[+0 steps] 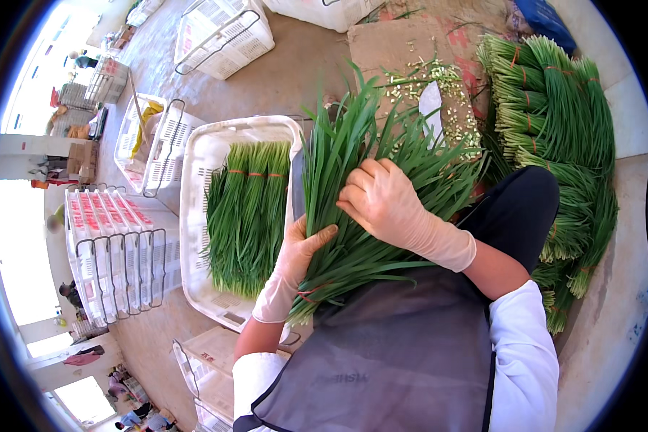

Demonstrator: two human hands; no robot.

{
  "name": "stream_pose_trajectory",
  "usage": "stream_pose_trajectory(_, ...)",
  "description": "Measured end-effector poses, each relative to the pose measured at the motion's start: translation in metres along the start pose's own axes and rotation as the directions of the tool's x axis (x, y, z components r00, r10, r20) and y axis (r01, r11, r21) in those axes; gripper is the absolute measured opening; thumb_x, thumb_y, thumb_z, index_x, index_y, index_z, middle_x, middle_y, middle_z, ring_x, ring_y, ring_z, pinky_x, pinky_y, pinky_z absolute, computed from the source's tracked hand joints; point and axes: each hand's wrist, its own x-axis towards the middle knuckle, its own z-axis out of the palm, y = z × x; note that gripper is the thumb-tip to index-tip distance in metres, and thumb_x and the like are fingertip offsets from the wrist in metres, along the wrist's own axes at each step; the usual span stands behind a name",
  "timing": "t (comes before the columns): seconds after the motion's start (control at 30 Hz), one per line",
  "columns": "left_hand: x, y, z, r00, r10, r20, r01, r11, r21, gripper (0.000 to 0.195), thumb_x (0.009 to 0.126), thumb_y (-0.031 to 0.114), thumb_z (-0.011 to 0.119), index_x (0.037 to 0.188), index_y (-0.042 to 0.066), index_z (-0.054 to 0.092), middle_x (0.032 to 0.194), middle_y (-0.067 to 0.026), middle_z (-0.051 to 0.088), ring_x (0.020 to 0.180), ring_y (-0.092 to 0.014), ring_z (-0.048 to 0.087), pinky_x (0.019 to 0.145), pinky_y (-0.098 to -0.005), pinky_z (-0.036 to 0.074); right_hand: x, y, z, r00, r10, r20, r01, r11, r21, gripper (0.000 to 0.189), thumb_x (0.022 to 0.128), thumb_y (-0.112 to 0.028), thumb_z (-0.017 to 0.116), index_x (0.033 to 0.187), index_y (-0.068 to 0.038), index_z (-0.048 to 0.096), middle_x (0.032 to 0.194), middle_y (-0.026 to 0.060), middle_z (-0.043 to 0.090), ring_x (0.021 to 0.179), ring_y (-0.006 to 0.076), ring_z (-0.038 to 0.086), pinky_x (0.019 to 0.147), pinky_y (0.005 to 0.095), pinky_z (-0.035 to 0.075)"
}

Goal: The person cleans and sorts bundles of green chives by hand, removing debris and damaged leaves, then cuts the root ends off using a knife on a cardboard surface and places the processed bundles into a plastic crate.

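Observation:
On my lap lies a large bunch of long flat green leaves, probably garlic chives (356, 237), with a red band near its pale cut ends. My left hand (297, 254), in a thin translucent glove, grips the bunch from its left side, thumb on top. My right hand (380, 200), gloved too, rests over the leaves with fingers curled; whether it pinches a leaf cannot be told. Beside the bunch stands a white plastic crate (191, 216) holding several banded bundles (248, 216) in rows. At the right is a pile of banded bundles (561, 113).
Flattened cardboard (372, 46) bears cut stem bits (453, 81) and a white object (431, 105). Stacked white crates (124, 254) stand at left, another white crate (232, 43) stands ahead, and more (210, 356) are at lower left. People are in the far background.

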Motion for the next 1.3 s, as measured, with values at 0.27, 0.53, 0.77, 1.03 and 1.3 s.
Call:
stream_pose_trajectory(0.27, -0.001, 0.001, 0.005, 1.000, 0.007, 0.002, -0.007, 0.999, 0.035, 0.033, 0.089, 0.011, 0.073, 0.119, 0.001, 0.065, 0.105, -0.0036, 0.070, 0.092, -0.011, 0.064, 0.084, -0.0271, 0.052, 0.006, 0.026, -0.047, 0.910, 0.122, -0.397, -0.089, 0.991, 0.100, 0.019, 0.077, -0.015, 0.076, 0.092, -0.010, 0.065, 0.087, 0.0061, 0.060, 0.084, 0.0271, 0.058, 0.074, 0.0403, 0.046)
stream_pose_trajectory(0.53, 0.002, -0.003, 0.007, 0.999, 0.048, -0.012, -0.046, 0.989, 0.140, 0.035, 0.088, 0.012, 0.074, 0.119, 0.001, 0.065, 0.106, -0.0036, 0.070, 0.094, -0.011, 0.063, 0.086, -0.0268, 0.051, 0.017, 0.019, -0.018, 0.943, 0.203, -0.263, -0.183, 0.978, 0.096, 0.012, 0.077, -0.016, 0.075, 0.081, -0.009, 0.067, 0.079, 0.0057, 0.058, 0.080, 0.0263, 0.056, 0.071, 0.0397, 0.046)
stream_pose_trajectory(0.77, 0.002, -0.005, 0.007, 0.994, 0.103, -0.042, -0.094, 0.978, 0.185, 0.035, 0.088, 0.012, 0.074, 0.119, 0.000, 0.064, 0.105, -0.0035, 0.071, 0.093, -0.010, 0.062, 0.085, -0.0254, 0.050, 0.003, 0.085, -0.049, 0.655, 0.699, -0.288, -0.492, 0.683, 0.539, 0.008, 0.081, -0.004, 0.071, 0.089, -0.005, 0.068, 0.081, 0.0083, 0.063, 0.084, 0.0276, 0.059, 0.079, 0.0376, 0.048)
stream_pose_trajectory(1.03, -0.003, -0.022, 0.035, 0.907, 0.415, -0.074, -0.267, 0.699, 0.663, 0.021, 0.088, 0.015, 0.074, 0.100, 0.002, 0.064, 0.081, -0.0093, 0.071, 0.073, -0.012, 0.066, 0.068, -0.0282, 0.051, 0.000, 0.052, -0.108, 0.891, 0.156, -0.427, -0.164, 0.986, 0.019, 0.026, 0.082, -0.016, 0.074, 0.105, -0.008, 0.066, 0.099, 0.0087, 0.063, 0.098, 0.0262, 0.057, 0.084, 0.0402, 0.045)
stream_pose_trajectory(1.3, -0.006, -0.012, 0.046, 0.904, 0.426, -0.038, -0.256, 0.609, 0.751, 0.021, 0.087, 0.016, 0.074, 0.102, 0.004, 0.065, 0.078, -0.0103, 0.070, 0.069, -0.014, 0.066, 0.067, -0.0292, 0.051, 0.002, 0.052, -0.088, 0.988, -0.103, -0.115, 0.097, 0.994, -0.054, 0.015, 0.078, -0.021, 0.075, 0.082, -0.010, 0.065, 0.089, 0.0049, 0.064, 0.097, 0.0263, 0.059, 0.089, 0.0421, 0.045)
